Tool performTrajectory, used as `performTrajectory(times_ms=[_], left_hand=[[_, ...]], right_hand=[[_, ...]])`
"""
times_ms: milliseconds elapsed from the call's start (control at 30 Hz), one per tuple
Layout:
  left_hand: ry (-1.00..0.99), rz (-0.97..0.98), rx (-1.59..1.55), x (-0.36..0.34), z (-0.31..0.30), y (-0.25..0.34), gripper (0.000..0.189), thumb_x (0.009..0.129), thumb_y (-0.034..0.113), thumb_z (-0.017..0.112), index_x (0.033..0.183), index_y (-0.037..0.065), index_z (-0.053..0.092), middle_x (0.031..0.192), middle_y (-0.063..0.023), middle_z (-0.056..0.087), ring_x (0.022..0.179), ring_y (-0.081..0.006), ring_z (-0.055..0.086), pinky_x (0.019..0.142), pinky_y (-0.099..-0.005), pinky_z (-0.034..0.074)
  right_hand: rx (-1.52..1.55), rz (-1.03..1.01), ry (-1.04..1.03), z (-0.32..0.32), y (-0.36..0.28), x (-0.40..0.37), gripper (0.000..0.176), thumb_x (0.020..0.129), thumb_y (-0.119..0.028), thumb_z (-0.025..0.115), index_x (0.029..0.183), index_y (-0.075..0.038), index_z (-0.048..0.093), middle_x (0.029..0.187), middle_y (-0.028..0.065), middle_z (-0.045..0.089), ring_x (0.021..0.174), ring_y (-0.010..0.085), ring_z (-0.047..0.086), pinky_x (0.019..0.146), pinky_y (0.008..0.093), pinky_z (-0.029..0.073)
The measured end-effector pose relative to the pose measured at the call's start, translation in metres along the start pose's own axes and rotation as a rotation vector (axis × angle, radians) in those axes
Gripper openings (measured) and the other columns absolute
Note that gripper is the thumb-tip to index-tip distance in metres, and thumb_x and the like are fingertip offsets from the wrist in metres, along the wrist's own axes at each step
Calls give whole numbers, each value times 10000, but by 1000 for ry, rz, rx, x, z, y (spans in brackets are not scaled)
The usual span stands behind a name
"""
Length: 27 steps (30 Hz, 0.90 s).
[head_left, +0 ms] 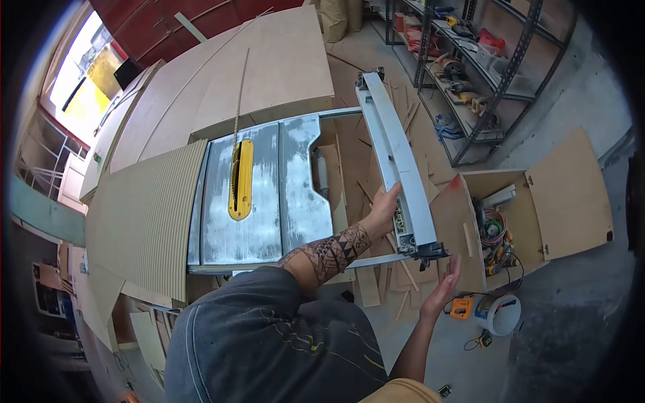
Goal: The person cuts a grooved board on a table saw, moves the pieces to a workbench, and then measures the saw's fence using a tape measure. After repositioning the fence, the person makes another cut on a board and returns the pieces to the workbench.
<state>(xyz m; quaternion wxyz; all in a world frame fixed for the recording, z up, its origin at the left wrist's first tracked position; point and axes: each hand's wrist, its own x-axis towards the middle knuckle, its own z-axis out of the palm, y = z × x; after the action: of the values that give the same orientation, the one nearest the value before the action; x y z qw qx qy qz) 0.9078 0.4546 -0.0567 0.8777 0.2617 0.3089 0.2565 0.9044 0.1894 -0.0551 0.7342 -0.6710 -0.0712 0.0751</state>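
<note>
My left hand (384, 209) grips the edge of a long grey rip fence (407, 171), thumb along its side and the other fingers partly hidden. The fence lies across the rails to the right of a table saw (302, 215), with a gap between it and the metal top. Just below the fence's near end, by its black end fitting (430, 251), my right hand (441, 290) is held open with fingers stretched, apparently holding nothing. A yellow throat plate (246, 195) surrounds the blade slot in the saw top.
Plywood sheets (269, 67) lie beyond the saw, and a ribbed panel (144, 221) is at its left. Wood strips litter the floor at right. An open plywood cabinet (500, 180), a white bucket (505, 316) and metal shelving (463, 127) stand on the right.
</note>
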Motion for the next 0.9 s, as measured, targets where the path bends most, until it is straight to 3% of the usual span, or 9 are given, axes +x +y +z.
performTrajectory(times_ms=[33,67,100,233,333,433,467,600,900], left_hand=[[17,73,63,3,-16,-7,378,1027,290,596,1272,16,504,1139,-99,645,983,-198,672,822,-373,586],[12,140,93,-6,-20,-4,299,1045,262,563,1231,28,550,1057,-70,670,909,-170,684,774,-343,590],[17,116,68,-7,-30,-6,280,1049,262,552,1210,34,572,1022,-61,677,873,-157,685,751,-336,591],[-36,44,-29,-8,-57,0,310,1064,339,512,1172,74,632,935,-11,695,786,-117,694,672,-306,596],[-111,38,-115,-6,-73,13,306,1055,336,540,1151,67,649,938,-17,700,780,-111,691,678,-288,587],[-93,177,36,-29,-82,62,300,1054,324,550,1140,55,654,947,-26,703,781,-104,688,679,-288,587],[-89,122,46,-47,-91,85,290,1045,248,567,1241,46,638,1045,-28,704,857,-97,674,740,-277,566],[-3,127,107,-97,-145,137,268,1056,251,559,1207,44,639,990,-42,714,817,-102,699,694,-261,595],[118,76,119,-161,-257,166,345,1062,292,524,1196,-8,628,979,-75,715,794,-157,714,672,-294,609]], right_hand=[[-120,-118,-184,12,-11,5,709,1050,-568,396,1513,-32,430,1504,221,450,1422,326,406,1204,458,250],[-239,-242,-366,24,-19,9,745,1045,-591,375,1535,-30,403,1534,225,421,1444,335,380,1212,460,229],[-135,-162,-446,37,-20,8,653,1023,-528,501,1441,-26,502,1481,214,484,1421,356,411,1200,469,251],[-327,-324,-455,62,-18,-6,389,944,-340,707,1168,-36,616,1289,196,627,1377,392,467,1169,500,291],[-482,-546,-462,81,-37,-23,428,944,-372,703,1188,-31,616,1252,204,645,1371,415,470,1158,532,299],[-404,-472,-557,100,-47,-52,478,944,-424,693,1192,-22,621,1265,214,646,1382,432,460,1157,549,300],[-341,-414,-635,106,-53,-64,501,944,-443,689,1199,-18,621,1281,219,641,1386,434,454,1158,547,302],[-213,-235,-897,124,-63,-119,558,959,-446,675,1278,12,656,1383,233,601,1418,430,440,1190,537,268],[-294,-21,-1174,161,-40,-188,477,937,-316,744,1310,-26,671,1444,206,574,1416,390,461,1166,451,353]])
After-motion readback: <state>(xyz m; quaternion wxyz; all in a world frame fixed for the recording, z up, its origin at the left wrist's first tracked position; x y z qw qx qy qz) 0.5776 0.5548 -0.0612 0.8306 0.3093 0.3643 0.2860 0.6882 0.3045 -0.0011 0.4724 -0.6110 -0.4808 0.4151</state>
